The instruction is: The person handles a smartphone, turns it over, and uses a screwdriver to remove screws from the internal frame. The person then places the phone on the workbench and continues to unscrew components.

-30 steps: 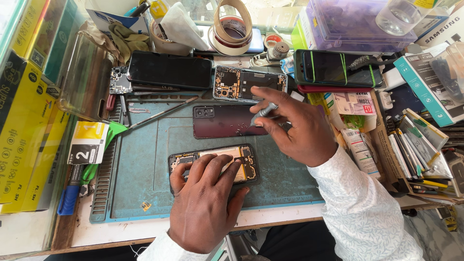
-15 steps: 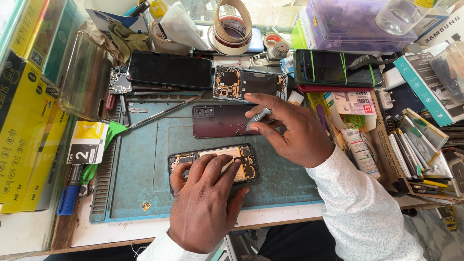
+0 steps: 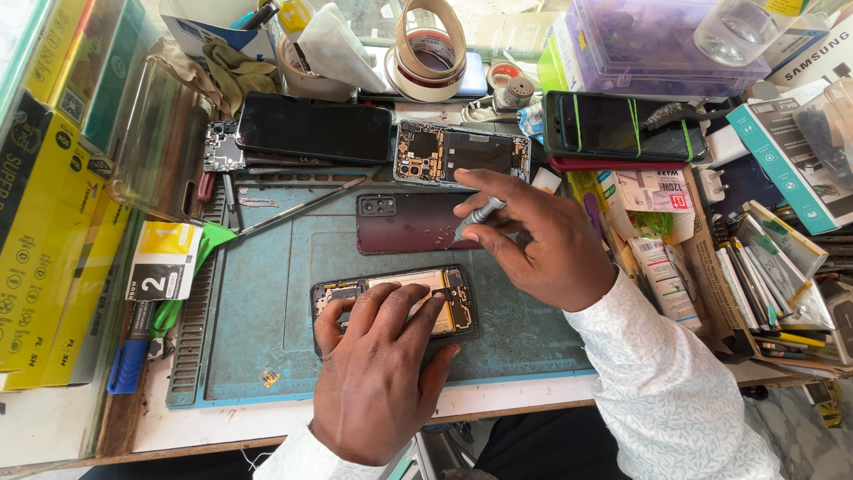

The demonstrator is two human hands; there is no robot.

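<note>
At the far left, yellow boxes (image 3: 40, 231) stand stacked on edge along the bench. Just right of them a clear phone case (image 3: 160, 147) leans upright, and nearer lies a small yellow-and-white card (image 3: 164, 260) over a green pry tool (image 3: 182, 284). A blue-green work mat (image 3: 267, 293) covers the middle of the bench. A thin metal spudger (image 3: 298, 207) lies slanted across its far left part.

The left hand (image 3: 378, 382) rests palm down on the near part of the mat, its fingers spread a little and pressed flat on an opened phone (image 3: 395, 302), which lies face down with its back off and its yellow-brown insides showing. The thumb sits at the phone's left edge; the hand pins the phone rather than gripping it.

Beyond it, in the middle of the mat, lies a dark red back cover (image 3: 409, 222) with tiny screws scattered on its right part. Farther still, at the mat's far edge, a black phone (image 3: 315, 129) lies screen up beside a second opened phone (image 3: 462, 153) showing its circuit board. A roll of tape (image 3: 429, 49) stands behind them.

The right hand (image 3: 542, 240) hovers over the right end of the red cover, thumb and forefinger clamped on a small grey screwdriver (image 3: 475, 218) whose tip points down at the screws; whether it touches them cannot be told. Right of the hand a phone bound with green bands (image 3: 622, 124) lies below a purple plastic box (image 3: 657, 40), and flat packets (image 3: 773, 267) fill an open carton at the far right.
</note>
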